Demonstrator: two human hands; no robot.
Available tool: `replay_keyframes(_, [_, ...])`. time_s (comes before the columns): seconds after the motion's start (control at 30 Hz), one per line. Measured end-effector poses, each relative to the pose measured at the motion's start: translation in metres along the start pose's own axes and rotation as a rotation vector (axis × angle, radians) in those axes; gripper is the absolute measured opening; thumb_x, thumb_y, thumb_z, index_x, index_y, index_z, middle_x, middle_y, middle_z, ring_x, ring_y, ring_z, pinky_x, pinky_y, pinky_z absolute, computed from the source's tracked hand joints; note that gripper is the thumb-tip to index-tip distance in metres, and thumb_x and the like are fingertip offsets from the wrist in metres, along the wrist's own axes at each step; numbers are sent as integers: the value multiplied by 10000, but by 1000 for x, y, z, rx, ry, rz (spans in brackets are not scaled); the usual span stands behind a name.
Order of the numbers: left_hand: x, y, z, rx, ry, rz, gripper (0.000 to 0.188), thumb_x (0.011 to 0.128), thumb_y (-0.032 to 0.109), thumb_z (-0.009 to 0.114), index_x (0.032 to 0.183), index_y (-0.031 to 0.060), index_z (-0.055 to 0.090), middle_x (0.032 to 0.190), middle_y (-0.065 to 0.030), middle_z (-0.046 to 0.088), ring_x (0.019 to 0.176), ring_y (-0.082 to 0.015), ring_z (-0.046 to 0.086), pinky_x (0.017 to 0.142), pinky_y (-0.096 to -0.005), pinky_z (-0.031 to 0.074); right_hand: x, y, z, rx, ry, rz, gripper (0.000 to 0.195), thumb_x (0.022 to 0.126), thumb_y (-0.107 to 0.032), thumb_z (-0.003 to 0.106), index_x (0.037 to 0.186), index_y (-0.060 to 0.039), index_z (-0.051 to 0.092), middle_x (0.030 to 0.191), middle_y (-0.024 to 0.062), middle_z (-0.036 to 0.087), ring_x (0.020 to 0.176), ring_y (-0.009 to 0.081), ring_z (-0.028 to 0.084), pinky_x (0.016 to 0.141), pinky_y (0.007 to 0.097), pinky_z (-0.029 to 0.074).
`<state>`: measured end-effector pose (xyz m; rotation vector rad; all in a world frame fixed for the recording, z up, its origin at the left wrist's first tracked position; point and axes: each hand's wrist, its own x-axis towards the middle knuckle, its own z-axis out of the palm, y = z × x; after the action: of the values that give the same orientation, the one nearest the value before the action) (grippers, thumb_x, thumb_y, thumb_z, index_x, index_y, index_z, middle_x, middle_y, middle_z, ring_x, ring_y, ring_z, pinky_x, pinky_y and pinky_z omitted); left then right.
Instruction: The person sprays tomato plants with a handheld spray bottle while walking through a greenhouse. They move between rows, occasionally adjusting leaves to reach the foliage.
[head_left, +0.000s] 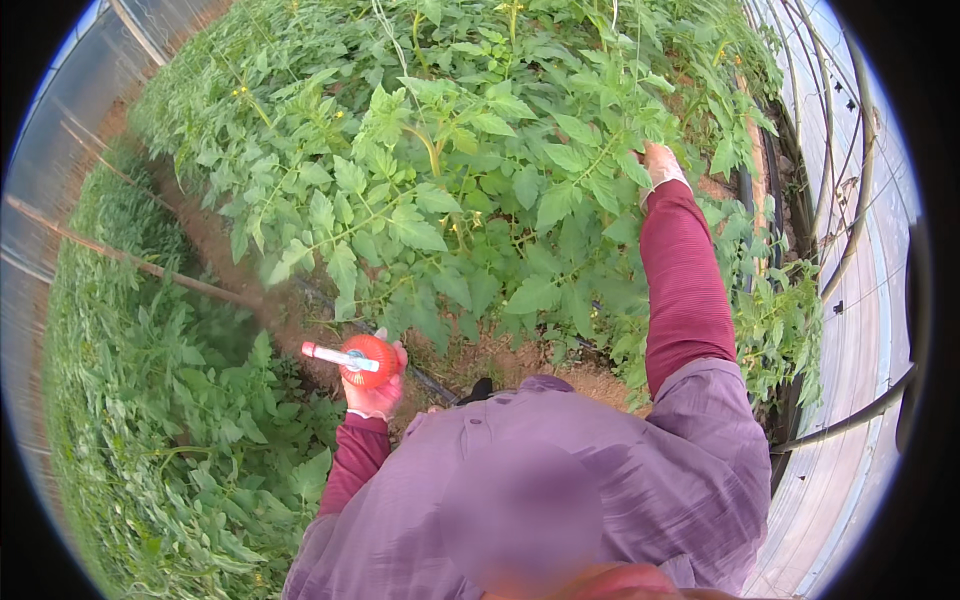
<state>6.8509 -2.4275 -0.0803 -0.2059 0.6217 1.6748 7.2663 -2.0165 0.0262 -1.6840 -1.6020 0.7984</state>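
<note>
My left hand (384, 394), in a thin pale glove, grips a red spray bottle (369, 373). The bottle is seen from above, its white nozzle with a red tip pointing left. My right hand (660, 161) reaches forward among the leaves of a tomato plant (559, 206), at the end of my outstretched arm. Leaves cover most of its fingers, so whether they hold anything is hidden. Small yellow tomato flowers (474, 217) hang lower on the plant in front of me.
White support strings (397, 52) rise from the plants. A wooden pole (150, 266) slants across the left, over another row of tomato plants (187, 450) beyond a soil path (202, 225). At right, bent poles (862, 172) line a plastic greenhouse wall (855, 360). A dark hose (431, 382) lies by my feet.
</note>
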Motion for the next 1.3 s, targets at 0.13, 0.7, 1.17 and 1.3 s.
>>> replay_keyframes(0.13, [-4,7,-5,-47,-23,-53,634,850,529,578,1305,89,536,1122,-128,623,1016,-313,617,511,-307,523,4,21,-27,-255,224,-90,216,940,-97,464,949,72,597,772,113,685,580,131,593,541,269,459])
replay_keyframes(0.7, [-64,45,-51,-275,137,189,507,882,577,460,1134,165,617,1026,-82,673,889,-311,661,481,-316,504,-103,-122,174,891,-567,114,393,986,-201,514,1334,-27,455,886,63,662,532,76,464,498,236,397])
replay_keyframes(1.17, [-76,59,-108,-352,25,197,516,857,574,540,1140,150,616,1069,-100,647,936,-299,645,517,-354,573,-49,-161,229,789,-931,257,466,969,-421,457,1178,-24,584,711,35,654,461,112,483,390,240,360])
replay_keyframes(1.3, [-41,77,-99,-269,-27,162,492,863,547,547,1120,134,621,1062,-101,647,920,-309,641,533,-355,562,-45,-153,219,855,-812,432,523,936,-449,507,1185,4,586,779,57,665,522,126,539,397,242,387])
